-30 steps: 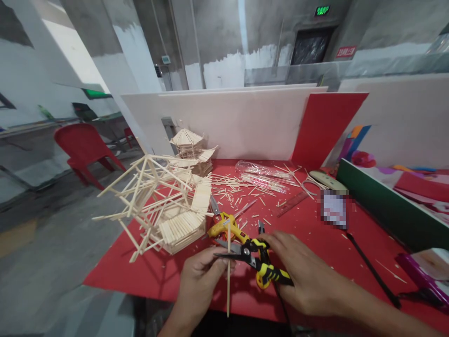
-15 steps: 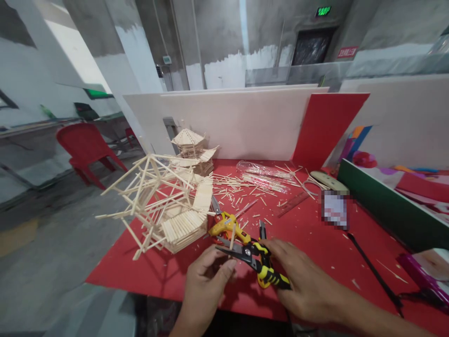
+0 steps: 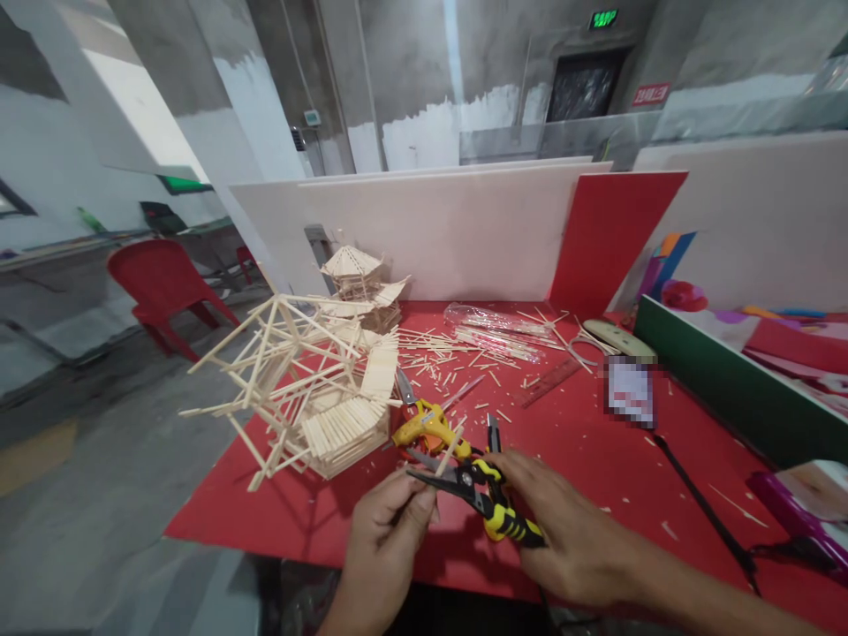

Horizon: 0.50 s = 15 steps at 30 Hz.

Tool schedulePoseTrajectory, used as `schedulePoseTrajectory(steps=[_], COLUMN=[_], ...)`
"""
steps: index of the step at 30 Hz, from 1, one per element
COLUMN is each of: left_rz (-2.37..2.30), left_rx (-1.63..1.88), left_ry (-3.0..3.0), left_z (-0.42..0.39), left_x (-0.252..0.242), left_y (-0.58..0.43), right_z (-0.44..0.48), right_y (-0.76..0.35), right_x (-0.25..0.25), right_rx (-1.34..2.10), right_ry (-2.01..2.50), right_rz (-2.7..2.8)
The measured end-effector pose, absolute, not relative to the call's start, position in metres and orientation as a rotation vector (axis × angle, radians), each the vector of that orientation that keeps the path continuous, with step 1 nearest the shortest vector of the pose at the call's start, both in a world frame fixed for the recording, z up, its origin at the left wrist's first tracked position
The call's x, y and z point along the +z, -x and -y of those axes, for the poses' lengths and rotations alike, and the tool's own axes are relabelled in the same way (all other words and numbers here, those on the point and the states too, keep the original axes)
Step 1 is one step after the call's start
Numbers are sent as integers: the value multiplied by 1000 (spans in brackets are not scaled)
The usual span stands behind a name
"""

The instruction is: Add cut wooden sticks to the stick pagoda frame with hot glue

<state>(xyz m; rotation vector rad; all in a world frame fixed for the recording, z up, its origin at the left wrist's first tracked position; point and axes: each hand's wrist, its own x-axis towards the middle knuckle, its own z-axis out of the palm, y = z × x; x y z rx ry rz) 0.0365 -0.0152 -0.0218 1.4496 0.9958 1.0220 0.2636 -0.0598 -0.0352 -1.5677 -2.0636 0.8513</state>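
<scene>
In L hand, stick now shorter, tilted at snips.

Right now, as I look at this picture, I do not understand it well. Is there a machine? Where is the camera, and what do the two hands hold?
There is no machine here. A person works with two bare hands, and the one camera sits on the person's head, looking forward and down. That is why the hands come in from the bottom edge.

The left hand pinches a short wooden stick. The right hand grips yellow-and-black cutters, whose blades point toward that stick.

Both hands are over a red table. On it lie a yellow glue gun, a large model built of sticks, a smaller pagoda-like model behind it, a clear bag of sticks, a ruler and many small scattered stick pieces.
</scene>
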Motion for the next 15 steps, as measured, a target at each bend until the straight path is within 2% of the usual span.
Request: schedulePoseTrajectory(steps=[5, 10, 15], left_rz=[-1049, -956, -929], left_rx=[1084, 899, 847], left_ry=[-1449, -1190, -1027], left_z=[13, 12, 14], left_x=[-17, -30, -27], left_y=[-46, -48, -51], right_z=[61, 59, 60], right_y=[-266, -273, -270], right_x=[-40, -44, -45], right_rx=[856, 760, 845], right_ry=[1595, 1529, 1501], right_rz=[2015, 2090, 2035])
